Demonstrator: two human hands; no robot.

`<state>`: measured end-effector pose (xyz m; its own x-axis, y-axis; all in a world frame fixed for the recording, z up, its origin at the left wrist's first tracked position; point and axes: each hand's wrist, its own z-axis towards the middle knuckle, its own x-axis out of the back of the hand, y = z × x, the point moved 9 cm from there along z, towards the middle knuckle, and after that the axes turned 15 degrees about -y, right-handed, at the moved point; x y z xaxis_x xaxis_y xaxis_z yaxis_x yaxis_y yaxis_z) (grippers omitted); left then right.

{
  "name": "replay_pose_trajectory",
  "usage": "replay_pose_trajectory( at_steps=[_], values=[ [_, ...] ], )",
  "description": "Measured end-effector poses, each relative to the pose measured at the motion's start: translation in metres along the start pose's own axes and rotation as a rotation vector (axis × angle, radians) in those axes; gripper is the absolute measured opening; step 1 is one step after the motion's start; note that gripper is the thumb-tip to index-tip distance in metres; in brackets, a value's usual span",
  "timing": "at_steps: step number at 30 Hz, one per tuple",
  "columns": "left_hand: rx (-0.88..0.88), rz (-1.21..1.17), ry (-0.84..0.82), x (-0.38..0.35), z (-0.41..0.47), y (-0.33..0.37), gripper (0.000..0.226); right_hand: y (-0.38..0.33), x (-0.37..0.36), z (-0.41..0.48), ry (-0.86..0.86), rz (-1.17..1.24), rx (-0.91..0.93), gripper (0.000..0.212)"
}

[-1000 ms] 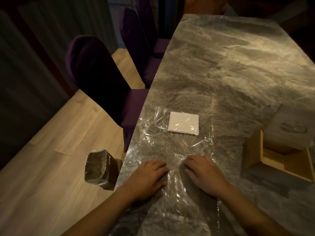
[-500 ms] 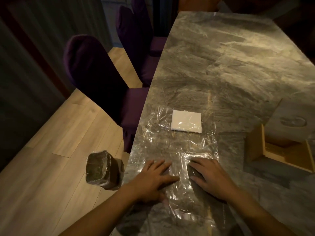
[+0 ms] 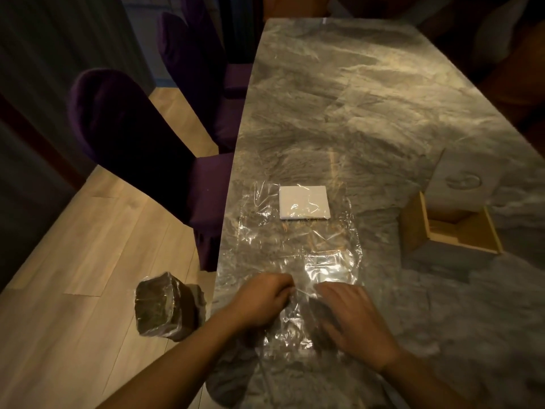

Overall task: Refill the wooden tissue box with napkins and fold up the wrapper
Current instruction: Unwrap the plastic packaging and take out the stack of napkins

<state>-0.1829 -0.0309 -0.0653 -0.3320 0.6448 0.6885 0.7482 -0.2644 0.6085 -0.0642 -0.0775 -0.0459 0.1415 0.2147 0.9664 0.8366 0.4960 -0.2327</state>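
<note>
On the table (image 3: 383, 98) I see the wrapper (image 3: 295, 246) spread flat, napkins (image 3: 303, 202) on its far part, the box (image 3: 448, 231) open. My left hand (image 3: 259, 302), flat before, now curls, perhaps pinching film; right hand (image 3: 351, 320) presses with spread fingers: folding begins.

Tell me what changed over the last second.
The left hand went from flat to curled, its fingers pinching the clear wrapper; the right hand slid nearer, flat on the film. The white napkins, wooden tissue box and marble table stayed put.
</note>
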Motion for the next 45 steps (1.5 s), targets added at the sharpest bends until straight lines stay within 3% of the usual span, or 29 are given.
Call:
replay_pose_trajectory(
  at_steps=[3,5,8,10,14,17,19,21,24,26,27,30,31,34,35,37,39,45],
  values=[
    [-0.003,-0.044,0.018,0.007,0.001,0.004,0.019,0.006,0.016,-0.005,0.183,-0.009,-0.123,0.041],
    [-0.002,-0.067,0.054,0.012,0.001,0.007,0.020,-0.003,0.027,-0.013,0.289,0.017,-0.061,0.018],
    [-0.017,-0.091,0.139,0.023,0.001,0.016,0.021,-0.030,0.023,-0.017,0.251,0.061,0.083,0.016],
    [-0.044,-0.101,0.193,0.030,0.000,0.026,0.020,-0.032,0.010,-0.010,0.170,0.185,0.022,0.016],
    [-0.158,-0.031,0.233,0.036,-0.005,0.055,0.016,0.015,-0.022,0.004,0.142,0.958,-0.452,0.027],
    [-0.249,-0.007,0.229,0.037,-0.011,0.078,0.019,0.036,-0.035,0.017,0.312,1.528,-0.675,0.026],
    [-0.287,-0.017,0.221,0.039,-0.014,0.089,0.019,0.038,-0.032,0.034,0.396,1.863,-0.657,0.031],
    [-0.282,-0.087,0.207,0.043,-0.014,0.093,0.019,0.040,-0.022,0.045,0.402,2.022,-0.534,0.022],
    [-0.334,-0.227,0.074,0.042,-0.015,0.102,0.021,0.043,-0.018,0.042,0.285,1.996,-0.508,0.007],
    [-0.401,-0.293,-0.029,0.043,-0.011,0.104,0.021,0.047,-0.018,0.043,0.259,1.905,-0.532,0.021],
    [-0.392,-0.331,-0.006,0.051,-0.003,0.095,0.020,0.048,-0.018,0.048,0.275,1.933,-0.509,0.033],
    [-0.160,-0.265,0.281,0.099,0.032,0.033,0.017,0.052,-0.023,0.060,0.387,2.051,-0.534,0.065],
    [-0.074,-0.194,0.306,0.109,0.045,0.012,0.021,0.055,-0.024,0.062,0.403,2.010,-0.567,0.070],
    [0.035,-0.059,0.109,0.100,0.083,-0.026,0.041,0.062,-0.025,0.061,0.466,1.920,-0.701,0.074],
    [0.050,-0.020,0.048,0.092,0.090,-0.032,0.047,0.065,-0.027,0.060,0.496,1.924,-0.772,0.069],
    [0.089,0.061,-0.006,0.079,0.096,-0.040,0.053,0.068,-0.027,0.062,0.523,1.966,-0.883,0.038],
    [0.097,0.103,0.006,0.074,0.098,-0.041,0.052,0.068,-0.026,0.066,0.458,1.951,-0.983,0.012],
    [0.071,0.040,0.029,0.071,0.101,-0.039,0.040,0.088,-0.027,0.083,0.326,1.809,-1.062,0.009]
  ],
)
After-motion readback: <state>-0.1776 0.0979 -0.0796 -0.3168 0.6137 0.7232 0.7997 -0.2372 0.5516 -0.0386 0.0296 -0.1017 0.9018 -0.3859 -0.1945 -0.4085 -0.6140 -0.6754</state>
